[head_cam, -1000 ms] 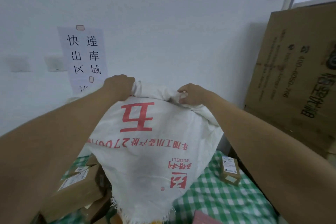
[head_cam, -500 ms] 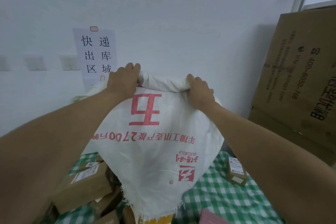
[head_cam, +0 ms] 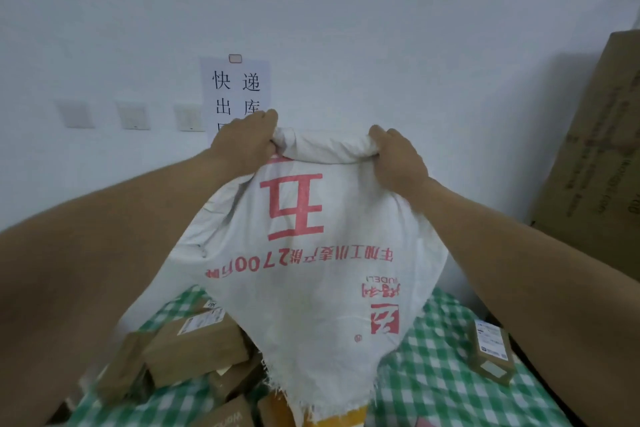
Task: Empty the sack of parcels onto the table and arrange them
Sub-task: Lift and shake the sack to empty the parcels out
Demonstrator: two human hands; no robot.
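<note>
Left hand (head_cam: 244, 142): fingers curled tight round one bunched corner of the sack's closed end, held high.
Right hand (head_cam: 398, 158): gripping the other bunched corner, level with the left.
Sack (head_cam: 311, 270): white woven, red print upside down, hanging mouth-down between both hands; its frayed rim reaches the parcels below.
Parcels: a brown box (head_cam: 199, 345) lies at the left with others piled beside it; a small labelled box (head_cam: 491, 352) sits apart at right.
Worktop (head_cam: 433, 374): covered in green-checked cloth.
Wall: paper notice (head_cam: 239, 87) behind the left hand; large carton (head_cam: 595, 166) leaning at right.
</note>
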